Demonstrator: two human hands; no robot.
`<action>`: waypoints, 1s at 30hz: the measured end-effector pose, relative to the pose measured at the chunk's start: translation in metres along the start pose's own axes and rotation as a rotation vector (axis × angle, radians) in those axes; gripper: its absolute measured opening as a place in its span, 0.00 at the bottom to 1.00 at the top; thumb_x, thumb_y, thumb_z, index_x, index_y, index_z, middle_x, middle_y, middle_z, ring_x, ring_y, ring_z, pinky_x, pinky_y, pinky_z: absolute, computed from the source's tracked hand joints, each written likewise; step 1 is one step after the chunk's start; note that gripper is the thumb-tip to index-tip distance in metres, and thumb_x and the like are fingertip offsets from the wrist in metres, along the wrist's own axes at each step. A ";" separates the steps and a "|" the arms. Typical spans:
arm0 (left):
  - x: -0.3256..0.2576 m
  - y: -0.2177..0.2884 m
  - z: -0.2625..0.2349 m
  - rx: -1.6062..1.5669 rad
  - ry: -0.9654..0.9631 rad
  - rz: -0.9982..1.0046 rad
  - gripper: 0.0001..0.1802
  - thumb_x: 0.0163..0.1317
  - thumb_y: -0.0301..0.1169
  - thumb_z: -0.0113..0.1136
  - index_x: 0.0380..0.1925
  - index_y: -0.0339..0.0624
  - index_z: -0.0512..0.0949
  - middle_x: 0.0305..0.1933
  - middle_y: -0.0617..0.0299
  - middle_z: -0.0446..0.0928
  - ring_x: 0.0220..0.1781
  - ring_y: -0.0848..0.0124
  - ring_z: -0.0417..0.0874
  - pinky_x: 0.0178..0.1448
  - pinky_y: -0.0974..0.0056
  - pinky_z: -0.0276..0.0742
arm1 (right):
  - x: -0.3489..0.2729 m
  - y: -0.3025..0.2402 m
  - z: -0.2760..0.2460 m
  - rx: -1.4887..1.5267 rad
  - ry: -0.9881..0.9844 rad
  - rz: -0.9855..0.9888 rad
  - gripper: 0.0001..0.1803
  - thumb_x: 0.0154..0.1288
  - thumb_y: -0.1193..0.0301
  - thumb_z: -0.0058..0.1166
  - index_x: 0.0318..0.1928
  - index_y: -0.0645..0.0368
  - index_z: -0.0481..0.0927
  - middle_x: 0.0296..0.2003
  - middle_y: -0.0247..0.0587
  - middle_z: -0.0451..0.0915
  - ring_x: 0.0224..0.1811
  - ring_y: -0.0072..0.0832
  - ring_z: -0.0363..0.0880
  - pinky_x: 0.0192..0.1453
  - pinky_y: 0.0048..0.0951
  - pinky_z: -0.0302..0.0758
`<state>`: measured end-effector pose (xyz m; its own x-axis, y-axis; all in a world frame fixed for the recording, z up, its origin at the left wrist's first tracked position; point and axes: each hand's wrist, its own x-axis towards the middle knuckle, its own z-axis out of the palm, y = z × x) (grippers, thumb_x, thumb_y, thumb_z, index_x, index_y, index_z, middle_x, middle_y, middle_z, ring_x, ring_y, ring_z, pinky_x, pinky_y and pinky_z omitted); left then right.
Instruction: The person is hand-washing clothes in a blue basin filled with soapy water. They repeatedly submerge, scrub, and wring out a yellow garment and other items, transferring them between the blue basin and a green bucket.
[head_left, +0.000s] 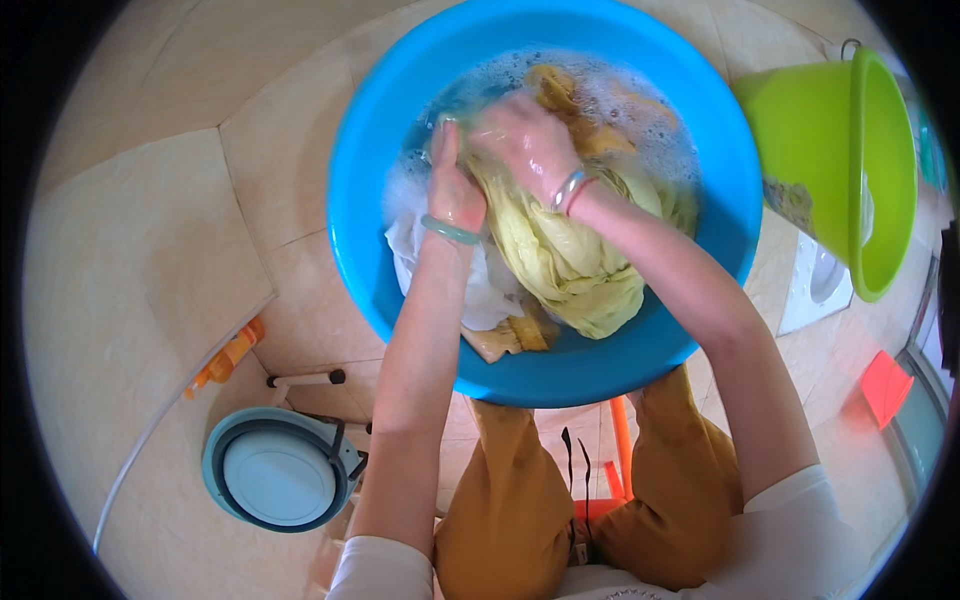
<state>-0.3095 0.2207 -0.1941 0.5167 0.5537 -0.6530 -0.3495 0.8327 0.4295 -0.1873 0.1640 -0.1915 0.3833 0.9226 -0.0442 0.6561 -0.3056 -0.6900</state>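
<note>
We had both hands deep in the blue basin (360, 200) w/ suds, left hand (455, 190) & right hand (525, 140) clenched on the yellow cloth (560, 250); best to grip tight, rub fold vs fold, keeping it over the water.

And over by the tiled wall on the left, there's one package: a slim orange plastic bottle (226, 358), lying tilted just above the round pale-blue collapsed basin (278, 468). Its label is too small to make out. On the green plastic bucket (835, 150) at upper right, a mottled sticker patch (790, 200) shows on the outer wall.
</note>
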 end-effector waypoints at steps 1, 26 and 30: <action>0.001 0.009 -0.007 -0.036 -0.089 -0.102 0.25 0.72 0.48 0.48 0.59 0.43 0.68 0.54 0.58 0.74 0.50 0.62 0.79 0.56 0.57 0.76 | -0.018 -0.018 -0.008 0.127 0.119 -0.275 0.07 0.60 0.62 0.55 0.38 0.45 0.81 0.40 0.37 0.76 0.42 0.37 0.79 0.36 0.40 0.79; -0.077 -0.018 0.082 0.011 0.294 0.002 0.18 0.69 0.44 0.46 0.48 0.44 0.74 0.51 0.60 0.78 0.55 0.63 0.78 0.61 0.57 0.73 | -0.015 -0.018 -0.054 0.112 0.183 -0.019 0.15 0.56 0.57 0.53 0.21 0.53 0.81 0.27 0.38 0.80 0.30 0.40 0.81 0.32 0.41 0.78; -0.052 -0.001 0.051 0.044 0.159 0.048 0.20 0.70 0.47 0.46 0.50 0.45 0.74 0.49 0.59 0.77 0.54 0.64 0.77 0.62 0.59 0.71 | 0.008 0.008 -0.043 -0.011 0.072 0.135 0.19 0.66 0.55 0.49 0.36 0.58 0.82 0.38 0.46 0.81 0.37 0.45 0.81 0.39 0.44 0.78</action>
<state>-0.2959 0.1918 -0.1287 0.3687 0.5880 -0.7199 -0.3349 0.8065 0.4872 -0.1510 0.1588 -0.1668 0.5138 0.8538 -0.0838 0.6026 -0.4287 -0.6731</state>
